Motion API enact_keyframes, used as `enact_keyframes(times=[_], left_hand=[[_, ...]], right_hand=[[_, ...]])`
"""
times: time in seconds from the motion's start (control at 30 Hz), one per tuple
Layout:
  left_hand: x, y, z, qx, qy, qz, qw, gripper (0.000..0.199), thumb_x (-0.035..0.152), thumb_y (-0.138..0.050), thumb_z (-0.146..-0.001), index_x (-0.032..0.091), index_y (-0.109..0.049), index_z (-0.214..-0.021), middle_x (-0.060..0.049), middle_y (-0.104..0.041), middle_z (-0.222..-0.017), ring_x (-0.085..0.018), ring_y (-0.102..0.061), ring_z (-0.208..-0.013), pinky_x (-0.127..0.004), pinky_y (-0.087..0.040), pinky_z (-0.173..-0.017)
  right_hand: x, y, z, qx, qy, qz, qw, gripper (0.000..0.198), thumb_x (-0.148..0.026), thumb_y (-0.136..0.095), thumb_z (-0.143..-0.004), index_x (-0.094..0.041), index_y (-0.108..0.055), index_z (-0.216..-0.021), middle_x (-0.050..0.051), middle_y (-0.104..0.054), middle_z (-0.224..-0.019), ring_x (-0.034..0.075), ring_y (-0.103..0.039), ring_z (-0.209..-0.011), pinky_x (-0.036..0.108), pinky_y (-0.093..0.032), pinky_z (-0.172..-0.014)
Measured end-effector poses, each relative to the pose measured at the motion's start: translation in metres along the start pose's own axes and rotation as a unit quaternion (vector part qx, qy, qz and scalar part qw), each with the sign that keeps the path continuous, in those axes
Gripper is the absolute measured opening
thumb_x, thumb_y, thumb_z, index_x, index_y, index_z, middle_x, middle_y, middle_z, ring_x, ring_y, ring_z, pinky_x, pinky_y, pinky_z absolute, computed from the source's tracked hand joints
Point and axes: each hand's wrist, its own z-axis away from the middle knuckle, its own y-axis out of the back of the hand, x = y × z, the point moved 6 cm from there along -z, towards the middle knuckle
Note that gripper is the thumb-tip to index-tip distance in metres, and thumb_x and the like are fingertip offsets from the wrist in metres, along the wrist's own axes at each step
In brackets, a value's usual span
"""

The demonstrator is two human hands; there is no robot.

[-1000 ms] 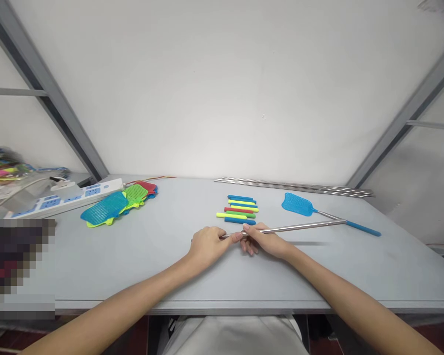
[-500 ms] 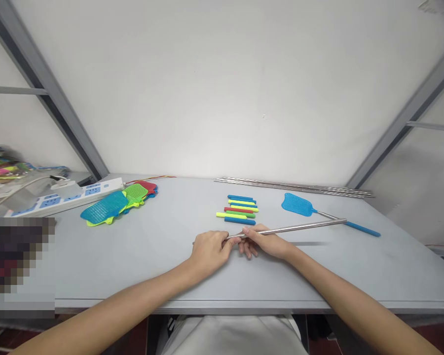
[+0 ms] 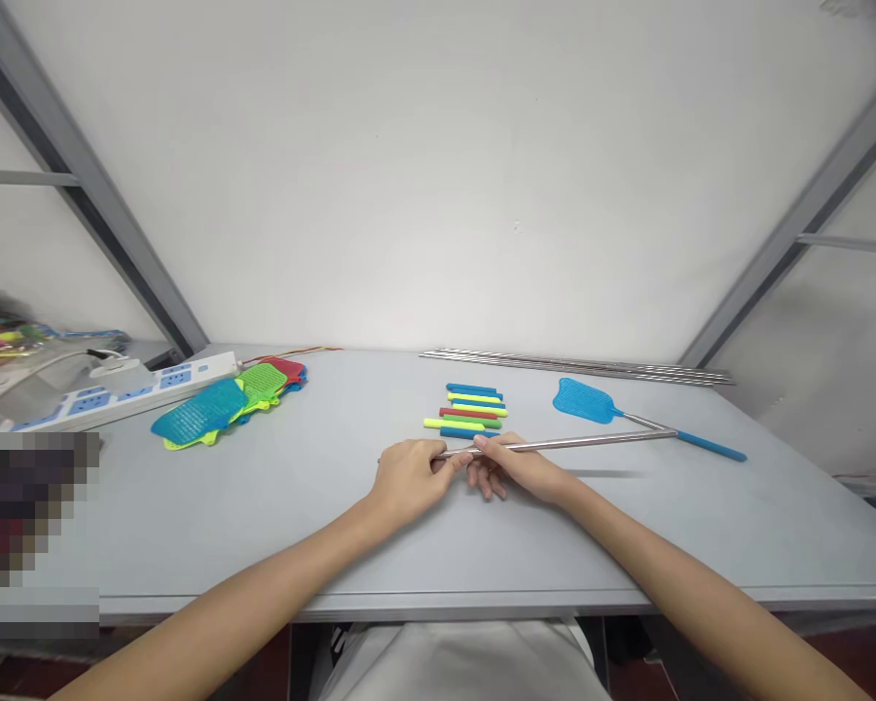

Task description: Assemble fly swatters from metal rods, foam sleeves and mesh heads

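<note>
A thin silvery metal rod spans from my left hand to the right, above the table. My left hand is closed around its left end; only a short tip shows past the knuckles. Close beside it, my right hand pinches the rod between thumb and fingers, the other fingers hanging loosely below. Just beyond the hands lie several coloured handle sleeves in blue, yellow, red and green. At the right rests a blue fly swatter with a metal shaft and blue handle; the rod's far end overlaps it in view.
Several metal rods lie along the wall at the back. Loose swatter heads in several colours overlap at the left, beside a white power strip. The grey table's front edge runs near my body; a pixelated patch covers the lower left.
Both hands and the rod have risen slightly in view, away from the front edge. The grip on the rod looks the same. The view has shifted a little.
</note>
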Motion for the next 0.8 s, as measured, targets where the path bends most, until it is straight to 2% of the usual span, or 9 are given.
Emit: enact_keyframes(times=[0.27,0.8], left_hand=[[-0.0024,-0.0029,-0.0042,-0.017,-0.011,0.036,0.999,0.048,0.056,-0.03,-0.074,0.016,-0.033,-0.046,0.003,-0.04,-0.042,-0.009,-0.032,-0.041,-0.022,-0.015,-0.043],[0.0003,-0.0009,-0.0049,-0.027,-0.018,0.059,0.998,0.049,0.056,-0.027,-0.075,0.017,-0.035,-0.047,0.003,-0.039,-0.043,-0.009,-0.03,-0.041,-0.022,-0.017,-0.043]], right_hand=[[-0.0004,0.0003,0.0,-0.004,0.001,0.005,1.0,0.048,-0.047,-0.032,-0.079,-0.009,-0.057,-0.065,0.003,-0.053,-0.052,0.007,-0.047,-0.041,0.017,-0.033,-0.036],[0.0032,0.0013,-0.0003,-0.007,-0.015,0.001,1.0,0.051,-0.049,-0.03,-0.079,-0.008,-0.057,-0.067,0.007,-0.057,-0.066,0.007,-0.048,-0.046,0.018,-0.034,-0.037]])
